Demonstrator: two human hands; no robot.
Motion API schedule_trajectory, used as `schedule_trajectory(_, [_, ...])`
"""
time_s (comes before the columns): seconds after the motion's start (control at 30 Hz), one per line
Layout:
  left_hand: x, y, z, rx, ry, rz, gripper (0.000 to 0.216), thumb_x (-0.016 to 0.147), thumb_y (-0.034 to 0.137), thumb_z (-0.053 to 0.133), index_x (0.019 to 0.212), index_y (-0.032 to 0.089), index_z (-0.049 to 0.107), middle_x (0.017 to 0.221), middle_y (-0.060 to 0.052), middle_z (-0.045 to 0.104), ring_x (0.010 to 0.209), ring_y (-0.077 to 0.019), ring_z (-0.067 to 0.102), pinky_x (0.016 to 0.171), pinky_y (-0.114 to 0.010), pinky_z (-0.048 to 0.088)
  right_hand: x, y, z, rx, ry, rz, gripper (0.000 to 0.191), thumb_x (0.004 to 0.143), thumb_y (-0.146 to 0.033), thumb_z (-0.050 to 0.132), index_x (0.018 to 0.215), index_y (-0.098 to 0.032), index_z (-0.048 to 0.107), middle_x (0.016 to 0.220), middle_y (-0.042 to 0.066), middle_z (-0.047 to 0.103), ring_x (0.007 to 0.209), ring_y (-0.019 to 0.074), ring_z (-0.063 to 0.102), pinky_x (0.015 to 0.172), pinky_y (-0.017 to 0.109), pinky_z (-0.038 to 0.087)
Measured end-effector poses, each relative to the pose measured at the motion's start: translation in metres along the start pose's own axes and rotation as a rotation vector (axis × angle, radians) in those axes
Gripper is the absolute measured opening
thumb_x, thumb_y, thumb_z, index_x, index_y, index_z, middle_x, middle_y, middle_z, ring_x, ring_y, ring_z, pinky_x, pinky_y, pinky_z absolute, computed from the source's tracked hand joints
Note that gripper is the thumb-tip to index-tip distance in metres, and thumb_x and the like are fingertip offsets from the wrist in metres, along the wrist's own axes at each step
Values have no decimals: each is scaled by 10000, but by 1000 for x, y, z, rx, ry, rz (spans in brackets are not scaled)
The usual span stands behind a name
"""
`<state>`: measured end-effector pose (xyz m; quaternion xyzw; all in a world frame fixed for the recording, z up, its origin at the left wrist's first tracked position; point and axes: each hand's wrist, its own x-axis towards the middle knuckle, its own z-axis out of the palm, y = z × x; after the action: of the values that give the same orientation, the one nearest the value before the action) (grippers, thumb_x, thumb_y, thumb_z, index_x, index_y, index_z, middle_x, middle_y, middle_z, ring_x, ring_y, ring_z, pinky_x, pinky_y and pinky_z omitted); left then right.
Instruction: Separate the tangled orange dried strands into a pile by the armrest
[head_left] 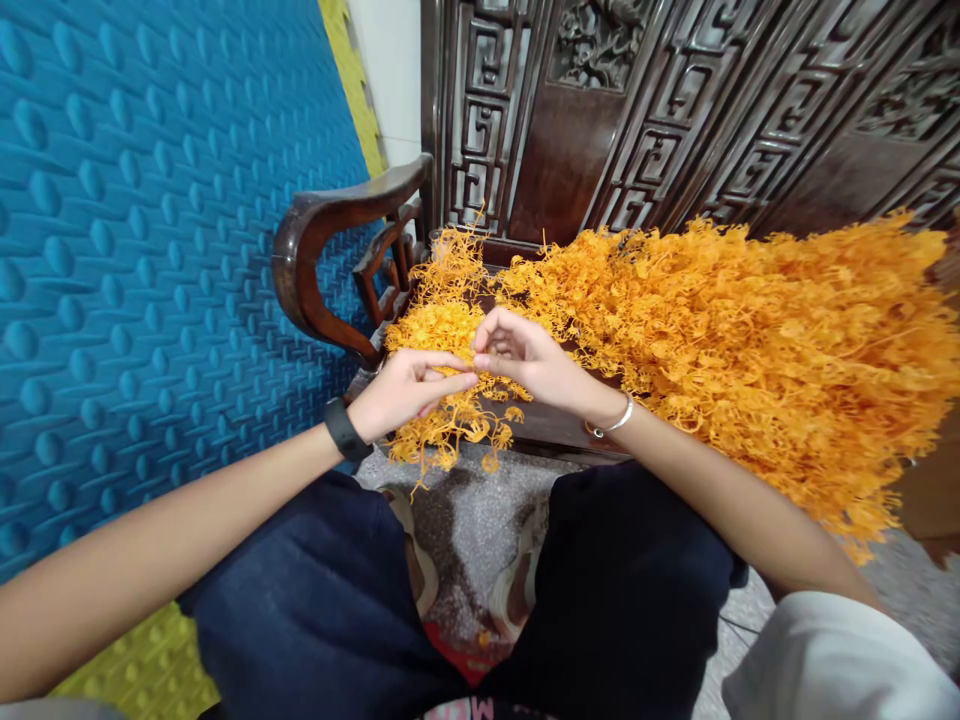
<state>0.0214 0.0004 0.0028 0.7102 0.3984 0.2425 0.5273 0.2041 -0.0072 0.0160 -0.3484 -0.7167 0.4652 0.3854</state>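
My left hand (414, 387) reaches in from the left, a dark band on its wrist. Its thumb and index finger are stretched forward, closing towards the tips. My right hand (523, 355) meets it fingertip to fingertip, thumb and index pinched and the other fingers curled. Whatever lies between the fingertips is too small to make out against the orange behind. Just under and beyond both hands is a small pile of curly orange plastic-looking pieces (431, 325). Some of these strands hang over the front edge of the dark wooden seat (551, 425).
A far larger heap of the same orange pieces (780, 350) covers the seat to the right. On the left stands a curved wooden armrest (322, 215), with a carved backrest (570, 160) behind. Blue foam matting (150, 250) lies left; speckled floor (469, 530) shows between my legs.
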Motion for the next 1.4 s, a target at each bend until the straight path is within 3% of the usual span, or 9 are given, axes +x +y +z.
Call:
schedule_trajectory(0.17, [1,1,0,-197,-203,-75,248,792,359,608,925,152,571,341,102,385,306,-30,291,375,-169,222,-1,-5,3,0,-35,-3,268,767,-362,618,795,-194,412,780,-17,433,714,88,434,675,265,375])
schedule_trajectory(0.27, [1,2,-2,-257,-243,-74,202,816,346,581,885,157,559,345,101,387,302,-28,283,386,-172,257,-1,-6,2,13,-48,-15,267,773,-366,616,798,-194,413,775,-16,430,720,94,436,680,269,377])
schedule_trajectory(0.47, [2,2,-7,-187,-374,-106,216,805,357,589,843,145,605,346,86,380,299,-26,277,358,-170,224,-6,-8,3,-24,-106,-56,162,798,-242,592,819,-173,447,796,-8,462,709,88,446,690,265,397])
schedule_trajectory(0.57, [2,3,-9,-102,-374,-129,237,775,363,622,783,127,619,360,69,413,297,-15,254,334,-167,162,-7,-9,4,-69,-123,-81,134,800,-192,579,812,-167,448,784,-7,466,700,88,443,678,263,398])
schedule_trajectory(0.77, [2,7,-5,-150,-326,-77,206,832,306,536,706,144,555,358,80,375,311,-18,276,357,-154,212,-5,-1,0,-137,-64,-119,157,795,-124,532,752,-186,394,739,-22,433,674,82,413,651,262,371])
schedule_trajectory(1.0, [5,8,-1,-253,-62,-20,193,803,286,560,663,155,536,361,93,308,325,-32,251,372,-178,249,9,13,-1,5,140,-127,266,765,-153,531,721,-215,276,708,-40,410,652,72,413,626,256,367])
schedule_trajectory(1.23, [9,15,3,-296,43,-1,190,777,289,584,649,157,533,386,95,274,343,-26,208,368,-173,206,15,11,13,-238,382,-201,234,773,-89,447,715,-221,262,692,-29,351,658,88,398,615,261,353])
schedule_trajectory(1.3, [5,15,2,-271,46,-1,216,772,284,587,613,151,527,382,92,272,343,-23,210,367,-173,189,18,10,-1,-336,481,-246,218,769,-67,426,711,-219,280,692,-20,344,664,96,401,615,266,359])
schedule_trajectory(1.4, [-4,11,-1,-210,3,-17,248,776,296,587,592,135,545,385,87,277,351,-20,222,370,-169,172,20,15,-47,-419,788,-283,222,739,-43,428,687,-217,300,688,-11,355,659,103,410,625,273,384])
